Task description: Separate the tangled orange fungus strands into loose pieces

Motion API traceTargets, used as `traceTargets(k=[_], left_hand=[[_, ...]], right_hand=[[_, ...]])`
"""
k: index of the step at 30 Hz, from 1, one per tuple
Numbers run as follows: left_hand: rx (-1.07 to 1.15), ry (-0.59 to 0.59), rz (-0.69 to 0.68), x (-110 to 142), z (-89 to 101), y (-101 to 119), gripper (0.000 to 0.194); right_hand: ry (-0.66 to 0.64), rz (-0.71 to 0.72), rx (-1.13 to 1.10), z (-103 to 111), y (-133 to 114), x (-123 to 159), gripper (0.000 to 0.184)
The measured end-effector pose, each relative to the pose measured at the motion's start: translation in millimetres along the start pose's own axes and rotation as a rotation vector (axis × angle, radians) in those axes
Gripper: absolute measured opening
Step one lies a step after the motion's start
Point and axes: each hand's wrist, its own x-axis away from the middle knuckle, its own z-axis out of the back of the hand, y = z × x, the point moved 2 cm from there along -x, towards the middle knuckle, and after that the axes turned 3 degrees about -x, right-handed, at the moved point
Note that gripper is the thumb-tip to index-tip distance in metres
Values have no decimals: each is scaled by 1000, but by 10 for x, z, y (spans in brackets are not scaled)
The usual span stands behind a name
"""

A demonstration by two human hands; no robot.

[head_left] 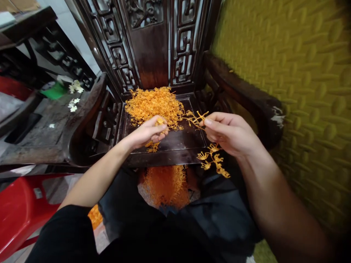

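A heap of small orange plastic flower pieces lies on the dark wooden chair seat in front of me. My left hand is closed around a few of these orange pieces at the heap's near edge. My right hand pinches a branching orange sprig between thumb and fingers, and more of the sprig hangs below the palm. A second orange pile rests on my lap, below the seat's front edge.
The chair's carved back and armrests enclose the seat. A yellow textured wall is on the right. On the left stand a red plastic stool and a dark bench with white flowers.
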Motion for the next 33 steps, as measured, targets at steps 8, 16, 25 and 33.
traceTargets(k=[8, 16, 25, 33], left_hand=[[-593, -144, 348, -226, 136, -634, 49], [-825, 14, 104, -176, 141, -343, 81], [-652, 255, -203, -48, -560, -73, 68], [-582, 223, -218, 43, -341, 46, 21]], right_hand=[[-24, -152, -120, -67, 158, -207, 28], [40, -156, -87, -56, 201, -207, 27], [113, 21, 21, -384, 494, -307, 32], [77, 61, 213, -430, 432, -313, 37]])
